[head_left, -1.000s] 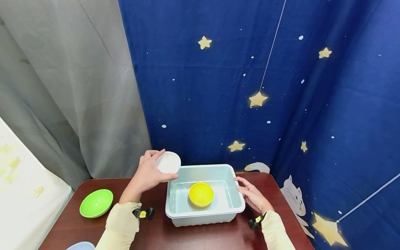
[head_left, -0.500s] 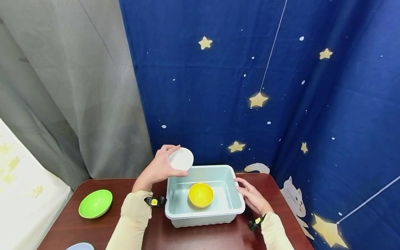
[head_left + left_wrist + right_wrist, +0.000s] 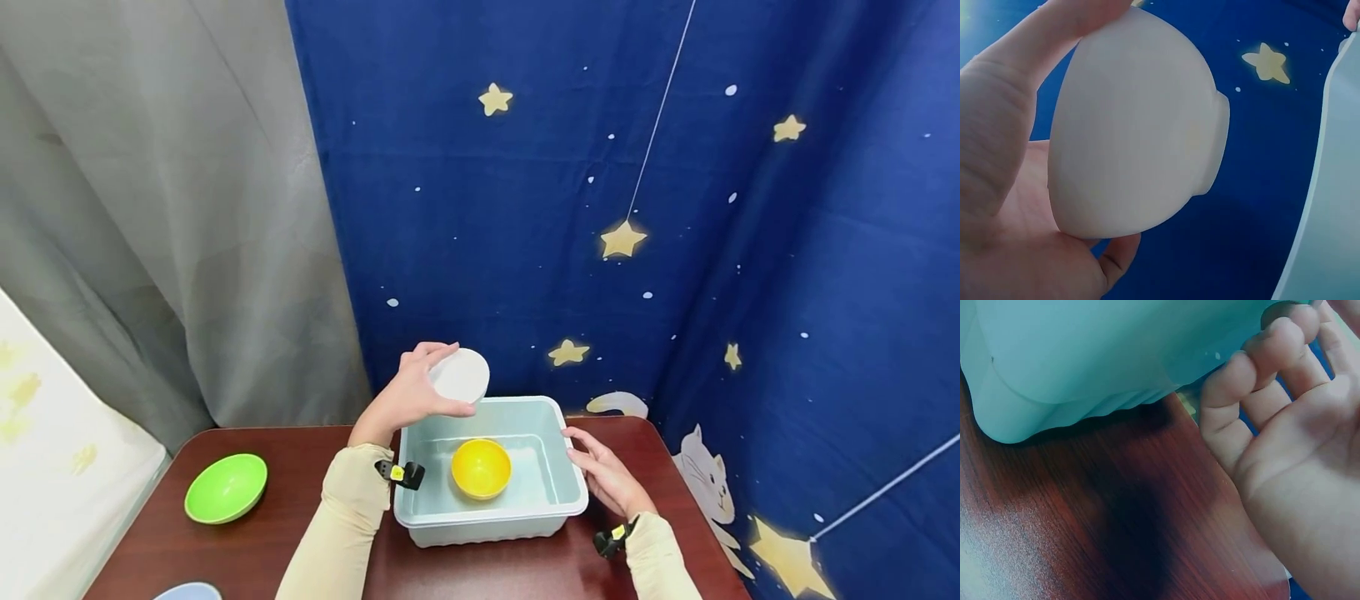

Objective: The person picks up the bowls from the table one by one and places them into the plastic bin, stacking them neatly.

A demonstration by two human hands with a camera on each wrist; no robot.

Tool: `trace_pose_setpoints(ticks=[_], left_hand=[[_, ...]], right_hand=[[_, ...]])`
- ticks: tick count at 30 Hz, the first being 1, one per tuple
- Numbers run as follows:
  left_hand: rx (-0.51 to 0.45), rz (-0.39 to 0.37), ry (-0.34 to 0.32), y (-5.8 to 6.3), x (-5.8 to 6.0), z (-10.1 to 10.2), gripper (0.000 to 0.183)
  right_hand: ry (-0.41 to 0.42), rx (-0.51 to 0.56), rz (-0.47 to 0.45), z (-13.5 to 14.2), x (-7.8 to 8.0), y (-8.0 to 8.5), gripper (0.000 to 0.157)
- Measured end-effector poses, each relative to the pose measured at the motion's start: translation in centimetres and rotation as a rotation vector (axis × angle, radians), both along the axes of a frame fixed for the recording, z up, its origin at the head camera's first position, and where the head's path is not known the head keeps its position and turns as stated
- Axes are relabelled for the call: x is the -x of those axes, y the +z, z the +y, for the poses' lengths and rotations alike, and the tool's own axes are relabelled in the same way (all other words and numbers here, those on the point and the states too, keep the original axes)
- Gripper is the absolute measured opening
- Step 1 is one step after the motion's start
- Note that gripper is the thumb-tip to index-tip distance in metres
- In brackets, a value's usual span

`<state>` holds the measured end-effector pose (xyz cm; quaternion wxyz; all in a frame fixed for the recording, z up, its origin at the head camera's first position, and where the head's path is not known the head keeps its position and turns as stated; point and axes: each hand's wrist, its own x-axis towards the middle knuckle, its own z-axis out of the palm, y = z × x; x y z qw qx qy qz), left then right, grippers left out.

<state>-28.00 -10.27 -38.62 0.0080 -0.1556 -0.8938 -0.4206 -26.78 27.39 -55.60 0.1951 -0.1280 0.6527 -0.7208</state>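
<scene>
My left hand [image 3: 408, 396] grips a white bowl [image 3: 461, 375] by its rim, thumb on one side and fingers on the other. The bowl is tilted on its side above the back left of a pale blue plastic basin [image 3: 487, 521]. Seen from the left wrist, the white bowl [image 3: 1135, 125] has its foot ring facing right, toward the basin. Inside the basin a yellow bowl [image 3: 482, 469] stands upright. At the basin's right rim, my right hand [image 3: 611, 479] holds the edge; in the right wrist view its curled fingers [image 3: 1229, 384] are by the outer wall.
On the left of the dark red wooden table [image 3: 300, 500] stands a green bowl [image 3: 227, 490]. Part of a light blue bowl or dish [image 3: 189, 592] shows at the bottom edge. A blue starry curtain [image 3: 487, 208] hangs behind the table, with a grey curtain [image 3: 172, 208] beside it.
My left hand has carried the white bowl to the right and slightly up, from the basin's left corner to over its back side. The right hand stays at the rim.
</scene>
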Motion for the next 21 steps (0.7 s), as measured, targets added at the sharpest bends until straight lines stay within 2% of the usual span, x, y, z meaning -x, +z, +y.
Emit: trace_pose_setpoints(ticks=[4,11,21], left_hand=[[-0.003,-0.017,0.006,-0.5,0.2,0.7,0.106],[0.004,-0.011,-0.005,-1.3,0.7,1.2,0.106],[0.013,-0.033,-0.002,-2.1,1.4,1.4,0.110]], right_hand=[[-0.009,0.034,-0.001,0.2,0.0,0.0,0.053],[-0.035,-0.018,0.032,-0.1,-0.2,0.3,0.053],[-0.036,0.018,0.020,-0.5,-0.3,0.4,0.054]])
